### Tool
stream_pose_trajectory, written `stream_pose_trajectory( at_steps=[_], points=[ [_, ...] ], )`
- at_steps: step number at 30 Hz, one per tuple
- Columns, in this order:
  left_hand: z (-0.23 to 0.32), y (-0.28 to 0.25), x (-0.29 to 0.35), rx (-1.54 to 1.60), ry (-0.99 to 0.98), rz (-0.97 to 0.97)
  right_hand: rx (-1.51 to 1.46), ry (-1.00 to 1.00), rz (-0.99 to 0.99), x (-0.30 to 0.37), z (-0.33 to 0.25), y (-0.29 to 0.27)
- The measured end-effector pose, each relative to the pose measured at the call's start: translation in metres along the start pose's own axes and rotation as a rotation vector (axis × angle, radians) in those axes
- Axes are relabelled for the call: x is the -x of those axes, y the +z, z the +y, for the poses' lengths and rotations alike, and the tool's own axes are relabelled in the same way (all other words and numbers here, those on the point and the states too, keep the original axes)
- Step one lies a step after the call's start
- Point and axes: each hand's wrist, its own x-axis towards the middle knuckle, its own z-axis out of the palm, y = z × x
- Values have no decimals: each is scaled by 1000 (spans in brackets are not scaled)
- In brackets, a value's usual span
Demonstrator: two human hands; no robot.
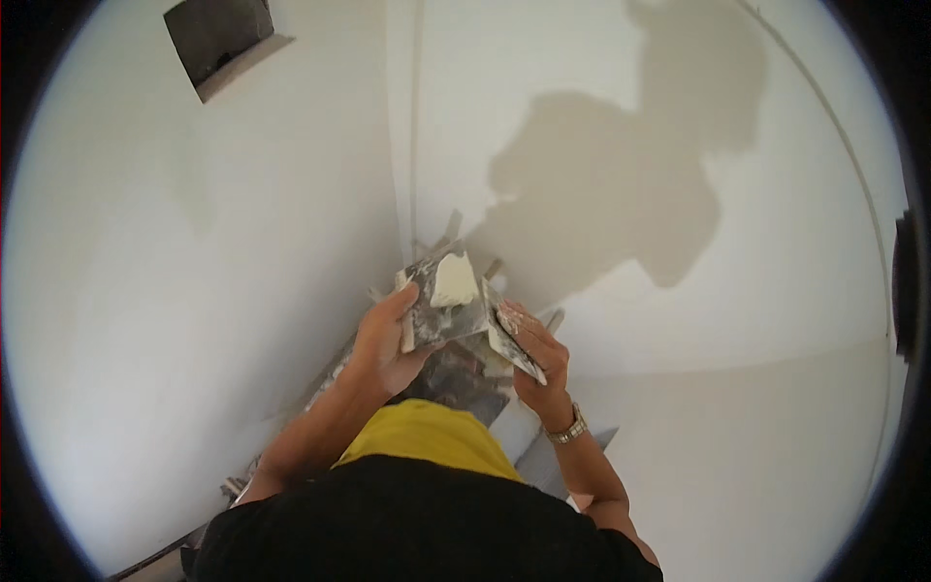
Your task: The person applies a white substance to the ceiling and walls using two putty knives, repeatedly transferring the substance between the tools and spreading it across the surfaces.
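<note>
My left hand (385, 335) grips the left edge of a flat rectangular metal plate (434, 323), thumb on top and fingers underneath. A lump of cream-coloured plaster (454, 281) sits on the plate, and dried smears cover the metal around it. My right hand (535, 349) is closed on a plastering trowel (516, 351), whose plaster-smeared blade is tilted steeply. The trowel's upper end meets or nearly meets the plate's right edge; whether they touch I cannot tell. Its handle is hidden by my fingers.
Pale walls meet at a corner ahead of me. The left wall has a dark square opening (221, 44). Below my hands lies cluttered debris (456, 373), partly hidden, with several strips of wood or metal around it. A broad shadow falls on the right wall (776, 291).
</note>
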Motion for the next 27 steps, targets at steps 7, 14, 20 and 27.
stream_pose_trajectory(
  at_steps=[7,14,20,27],
  points=[
    [-54,-29,6,23,-113,-100,237,102,-161,39,-17,-19],
    [-58,3,58,-1,311,-186,119,637,57,96,53,-84],
    [-45,-43,14,-119,434,-98,-370,1061,140,60,93,-131],
    [-29,-53,-15,-728,549,87,-472,1008,149,-65,138,-105]
  ],
)
